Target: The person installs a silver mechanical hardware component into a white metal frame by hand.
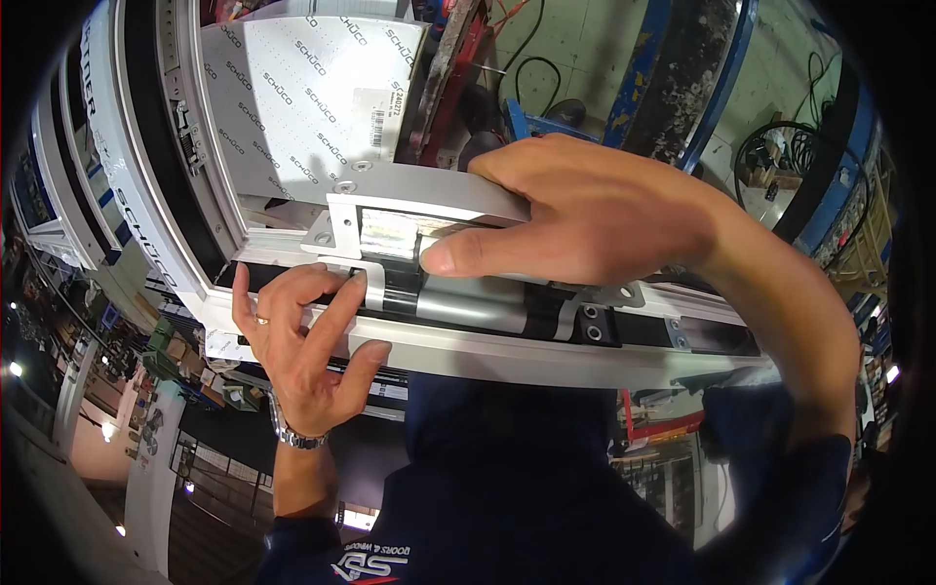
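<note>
My right hand (604, 219) is closed on a light metal bracket (429, 185) with a rectangular cutout, its thumb in front and its fingers partly hidden behind. Below it, a silver and black cylindrical hinge (473, 304) lies along the white window-type frame profile (546, 363). My left hand (307, 331), with a ring and a wristwatch, spreads its fingers over the profile. Its fingertips touch the silver end piece (370, 285) left of the cylinder, and the thumb is apart. A black block (597, 326) with two screws sits at the cylinder's right end.
A white printed box (302, 88) with a label stands behind the frame. The frame's upright (146, 156) rises at left, wrapped in printed film. Blue metal beams (682, 78), black cables (780, 146) and a shoe (564, 113) are beyond, on the floor side.
</note>
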Motion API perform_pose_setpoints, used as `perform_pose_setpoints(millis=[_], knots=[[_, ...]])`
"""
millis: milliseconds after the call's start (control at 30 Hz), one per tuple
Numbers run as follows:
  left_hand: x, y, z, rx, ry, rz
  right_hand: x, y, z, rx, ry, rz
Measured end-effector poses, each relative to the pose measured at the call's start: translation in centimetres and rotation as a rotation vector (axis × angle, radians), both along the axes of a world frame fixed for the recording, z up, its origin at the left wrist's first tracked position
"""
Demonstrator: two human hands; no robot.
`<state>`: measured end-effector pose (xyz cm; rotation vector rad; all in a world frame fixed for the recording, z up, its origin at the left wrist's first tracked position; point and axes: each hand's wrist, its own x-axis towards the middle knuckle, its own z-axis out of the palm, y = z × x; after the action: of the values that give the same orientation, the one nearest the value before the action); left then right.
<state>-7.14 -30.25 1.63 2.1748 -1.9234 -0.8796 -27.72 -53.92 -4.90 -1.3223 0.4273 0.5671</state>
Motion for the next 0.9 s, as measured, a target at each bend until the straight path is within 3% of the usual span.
perform_pose_setpoints(millis=[133,533,667,900], knots=[[-0.1,0.3,-0.3,-0.043,-0.022,0.004,-0.7,0.6,-0.4,0.039,-0.011,-0.072],[-0.3,0.8,-0.4,-0.061,-0.071,0.002,-0.7,0.8,1.3,-0.224,-0.033,-0.017],[0.0,1.3,-0.3,-0.026,-0.086,-0.003,0.2,0.4,2.1,-0.212,0.027,0.118],[0.6,2.2,-0.3,-0.011,-0.119,-0.011,-0.3,0.8,2.2,-0.262,-0.17,0.043]])
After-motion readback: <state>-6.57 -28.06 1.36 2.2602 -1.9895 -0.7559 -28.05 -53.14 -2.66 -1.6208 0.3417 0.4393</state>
